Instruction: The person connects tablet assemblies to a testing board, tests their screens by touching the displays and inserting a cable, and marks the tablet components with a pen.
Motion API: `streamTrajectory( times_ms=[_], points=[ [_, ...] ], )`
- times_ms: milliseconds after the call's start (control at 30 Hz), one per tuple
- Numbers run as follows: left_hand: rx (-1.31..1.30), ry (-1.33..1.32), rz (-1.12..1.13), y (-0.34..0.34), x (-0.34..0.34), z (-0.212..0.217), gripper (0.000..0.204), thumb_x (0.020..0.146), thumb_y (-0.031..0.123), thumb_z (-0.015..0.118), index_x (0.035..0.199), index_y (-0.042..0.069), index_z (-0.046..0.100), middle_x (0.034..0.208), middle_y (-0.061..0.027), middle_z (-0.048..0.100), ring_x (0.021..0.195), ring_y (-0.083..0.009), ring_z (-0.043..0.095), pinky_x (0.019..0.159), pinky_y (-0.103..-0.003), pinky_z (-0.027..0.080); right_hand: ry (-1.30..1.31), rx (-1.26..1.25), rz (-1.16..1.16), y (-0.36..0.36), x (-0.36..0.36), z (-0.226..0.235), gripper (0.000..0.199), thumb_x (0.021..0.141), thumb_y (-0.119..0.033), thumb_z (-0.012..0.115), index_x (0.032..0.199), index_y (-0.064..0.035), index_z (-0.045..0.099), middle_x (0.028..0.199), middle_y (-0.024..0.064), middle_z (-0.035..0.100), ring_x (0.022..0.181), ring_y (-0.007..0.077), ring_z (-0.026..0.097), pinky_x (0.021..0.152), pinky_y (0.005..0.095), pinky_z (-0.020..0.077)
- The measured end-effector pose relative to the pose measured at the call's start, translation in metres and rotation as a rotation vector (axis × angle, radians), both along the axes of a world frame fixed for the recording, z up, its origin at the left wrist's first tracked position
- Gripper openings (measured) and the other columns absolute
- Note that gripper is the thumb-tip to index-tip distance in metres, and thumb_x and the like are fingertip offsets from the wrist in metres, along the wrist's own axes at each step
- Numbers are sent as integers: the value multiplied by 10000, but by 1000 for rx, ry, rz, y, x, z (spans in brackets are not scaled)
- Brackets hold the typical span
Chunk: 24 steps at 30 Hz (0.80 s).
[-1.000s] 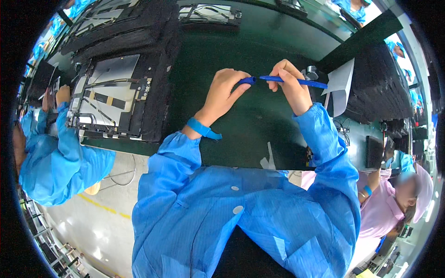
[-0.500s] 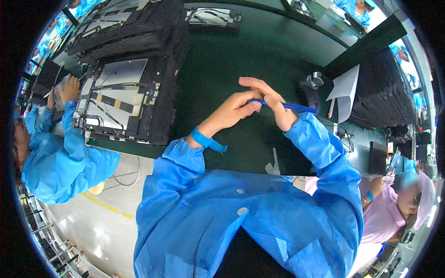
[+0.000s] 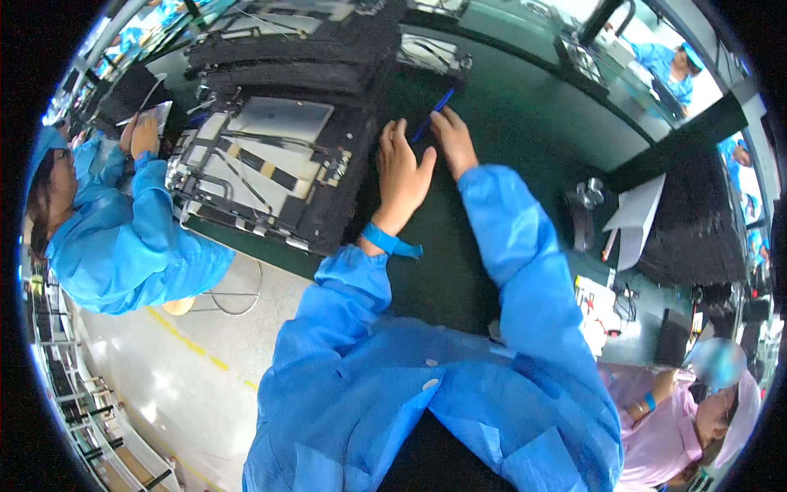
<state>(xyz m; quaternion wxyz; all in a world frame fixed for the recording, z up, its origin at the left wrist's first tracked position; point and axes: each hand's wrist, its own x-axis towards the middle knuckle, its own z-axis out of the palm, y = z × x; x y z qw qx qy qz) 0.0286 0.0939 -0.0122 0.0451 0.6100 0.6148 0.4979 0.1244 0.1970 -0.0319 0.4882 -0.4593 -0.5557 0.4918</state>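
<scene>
A slim blue pen (image 3: 444, 100) slants over the dark green tabletop. The fingertips of my right hand (image 3: 455, 146) are closed at the pen's middle and hide part of it. Just left of it, my left hand (image 3: 402, 174) is open, thumb apart from the fingers, with nothing in it; a blue band circles that wrist. Beside my left hand stands a black foam stack, its top tray holding an opened flat device (image 3: 262, 164) with a silver panel, dark strips and cables.
More black trays with similar devices (image 3: 430, 53) lie farther back. At the right are a dark round-topped object (image 3: 586, 197), a white sheet (image 3: 635, 221) and a tall black stack (image 3: 697, 217). Co-workers sit at left (image 3: 123, 238) and right (image 3: 664, 426).
My hands have separated and moved forward toward the far trays. The pen has gone from between both hands to my right fingertips. The view has turned, shifting the bench.
</scene>
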Motion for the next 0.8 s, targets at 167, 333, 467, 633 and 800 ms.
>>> streamTrajectory(
  times_ms=[167, 333, 467, 633, 800],
  points=[
    [36, 61, -243, -5, 7, 5, 445, 802, 138, 584, 1198, -1, 438, 1224, -209, 437, 1074, -410, 471, 932, -456, 384, -464, 877, -39, -4, -16, -59, 344, 717, -119, 632, 1034, -3, 564, 1134, 174, 521, 1043, 328, 497, 873, 373, 423],
    [-9, -15, -180, -4, 4, -8, 482, 775, 129, 613, 1209, 43, 422, 1218, -204, 401, 1039, -407, 485, 885, -457, 420, -492, 879, 138, -6, -12, -52, 281, 724, -151, 623, 958, -3, 578, 1101, 194, 502, 1018, 376, 479, 871, 422, 419],
    [0, 22, -169, 4, -2, -4, 484, 744, 137, 638, 1183, 81, 440, 1090, -176, 485, 1008, -384, 495, 840, -458, 400, -1071, 711, 190, -27, -23, 5, 268, 755, -222, 594, 972, -66, 619, 1215, 209, 456, 1125, 387, 424, 922, 441, 408],
    [-8, 91, -28, 9, 0, 0, 515, 740, 168, 642, 1188, 45, 420, 1058, -194, 479, 985, -386, 474, 839, -474, 377, -990, 743, 134, 17, -25, -18, 464, 788, -262, 569, 1213, -89, 501, 1236, 211, 479, 1016, 398, 476, 866, 442, 430],
    [64, 251, 80, -11, 10, 19, 559, 734, 181, 645, 1227, 36, 427, 1108, -201, 454, 1023, -373, 455, 880, -465, 370, -336, 435, 421, -18, -30, 2, 345, 808, -230, 563, 1090, -32, 557, 1097, 143, 576, 888, 269, 546, 746, 362, 459]
  ],
)
